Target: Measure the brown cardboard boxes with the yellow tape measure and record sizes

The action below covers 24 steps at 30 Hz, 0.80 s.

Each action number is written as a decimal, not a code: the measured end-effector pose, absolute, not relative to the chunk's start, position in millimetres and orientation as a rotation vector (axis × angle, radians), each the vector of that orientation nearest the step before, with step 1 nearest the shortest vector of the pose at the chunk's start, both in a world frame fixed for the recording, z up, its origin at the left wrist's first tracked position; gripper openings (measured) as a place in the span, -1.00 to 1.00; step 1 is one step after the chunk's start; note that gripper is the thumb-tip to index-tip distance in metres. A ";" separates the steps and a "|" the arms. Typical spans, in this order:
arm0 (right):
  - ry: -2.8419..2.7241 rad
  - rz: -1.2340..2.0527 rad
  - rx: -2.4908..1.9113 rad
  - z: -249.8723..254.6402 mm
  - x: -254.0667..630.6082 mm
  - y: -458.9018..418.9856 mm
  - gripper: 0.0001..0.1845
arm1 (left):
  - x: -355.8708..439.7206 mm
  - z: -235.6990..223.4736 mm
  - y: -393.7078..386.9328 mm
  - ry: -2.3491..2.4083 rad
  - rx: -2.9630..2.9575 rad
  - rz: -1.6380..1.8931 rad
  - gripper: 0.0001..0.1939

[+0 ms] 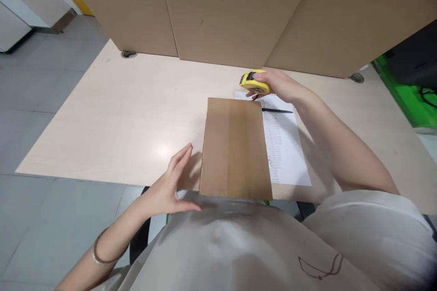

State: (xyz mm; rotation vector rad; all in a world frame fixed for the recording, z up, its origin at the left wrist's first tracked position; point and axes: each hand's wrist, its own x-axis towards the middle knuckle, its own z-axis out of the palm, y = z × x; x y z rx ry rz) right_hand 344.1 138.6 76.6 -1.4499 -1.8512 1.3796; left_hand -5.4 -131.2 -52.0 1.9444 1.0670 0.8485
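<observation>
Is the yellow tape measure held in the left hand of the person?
No, the right hand holds the tape measure, while the left hand is open.

My view comes from the camera on my head, looking forward and steeply down; my light shirt [232, 245] fills the bottom edge, nearest the lens; this one view takes in both my left hand [170, 186] and my right hand [275, 82], at arm's reach; the desk [119, 118] spans the middle, seen from above; large cardboard boxes [235, 13] cross the top, farther off; the tiled floor [34, 218] shows at left, below desk level.
</observation>
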 end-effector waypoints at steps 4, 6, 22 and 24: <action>-1.827 1.398 -1.445 57.9 353.8 142.8 -0.70 | 5.4 -65.1 -135.4 1.280 1.833 0.933 0.37; -1.765 1.362 -1.442 58.0 354.7 144.0 -0.74 | 8.2 -65.4 -130.1 1.318 1.714 1.030 0.14; -1.300 1.372 -1.494 91.0 389.2 -2.6 -0.61 | 33.0 3.7 7.4 1.208 0.655 1.408 -0.48; -1.263 1.382 -1.536 80.1 390.5 -13.4 -0.58 | 29.5 -7.4 19.4 1.242 0.679 1.301 -0.51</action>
